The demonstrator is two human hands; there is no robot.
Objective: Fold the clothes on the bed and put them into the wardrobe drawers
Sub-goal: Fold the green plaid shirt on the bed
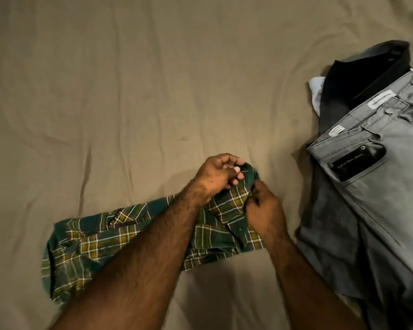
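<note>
Near the bed's front edge, your left hand (218,173) and right hand (264,206) meet at one end of a green-and-yellow plaid shirt (93,244). Both grips are clenched on its fabric: the left pinches the raised dark-green end, the right holds the cloth just beneath it. From there the shirt stretches leftward, lying crumpled on the tan bedsheet (129,91). At right, apart from the shirt, grey jeans (379,186) rest atop a dark garment (358,75).
</note>
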